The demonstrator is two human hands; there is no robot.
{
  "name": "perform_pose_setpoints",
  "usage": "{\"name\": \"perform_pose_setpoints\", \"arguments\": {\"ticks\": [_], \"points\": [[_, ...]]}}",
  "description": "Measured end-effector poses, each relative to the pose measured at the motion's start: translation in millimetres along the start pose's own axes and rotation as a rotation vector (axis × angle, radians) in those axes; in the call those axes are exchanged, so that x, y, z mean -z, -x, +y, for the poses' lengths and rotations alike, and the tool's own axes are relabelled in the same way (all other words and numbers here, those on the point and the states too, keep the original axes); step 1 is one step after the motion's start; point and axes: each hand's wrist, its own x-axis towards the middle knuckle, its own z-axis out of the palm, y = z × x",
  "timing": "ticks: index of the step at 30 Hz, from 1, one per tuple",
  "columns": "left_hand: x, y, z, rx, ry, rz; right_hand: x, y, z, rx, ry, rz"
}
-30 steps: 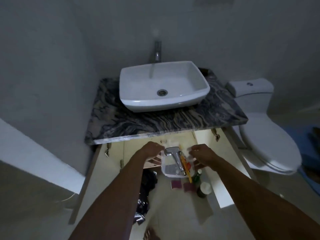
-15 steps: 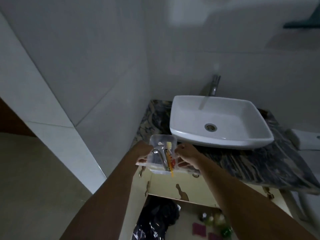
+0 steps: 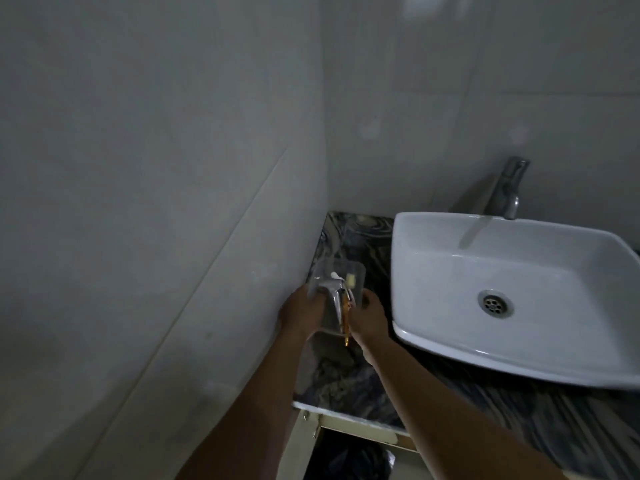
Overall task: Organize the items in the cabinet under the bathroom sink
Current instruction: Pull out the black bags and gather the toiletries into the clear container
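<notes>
Both bare forearms extend forward from the lower edge of the view and converge. The left hand (image 3: pixel 300 315) and right hand (image 3: pixel 370 318) lie level and side by side, backs toward the camera. Each grips one side of the clear container (image 3: pixel 346 270) held between them.

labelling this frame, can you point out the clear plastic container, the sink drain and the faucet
clear plastic container (image 3: pixel 359 277), head view, far right wall
sink drain (image 3: pixel 495 304), head view, centre of the metal strainer
faucet (image 3: pixel 507 188), head view, middle of the upright body
</notes>
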Motion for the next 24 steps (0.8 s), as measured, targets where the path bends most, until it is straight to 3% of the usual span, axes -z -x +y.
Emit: {"name": "perform_pose_setpoints", "arguments": {"ticks": [4,9,17,20,24], "points": [[-11,-34,6,-0.016,0.151,-0.004,-13,-42,-10,0.075,-0.157,0.031],[-27,-59,-3,0.035,0.205,-0.024,-18,-79,6,0.041,-0.182,-0.028],[-36,-45,-11,0.171,0.074,0.179,-27,-85,18,0.01,-0.256,-0.044],[-37,-43,-11,0.222,0.034,0.139,-31,-87,21,0.019,-0.256,-0.077],[-33,-35,-24,0.146,-0.004,0.099,-33,-89,36,0.092,-0.166,-0.199]]}}
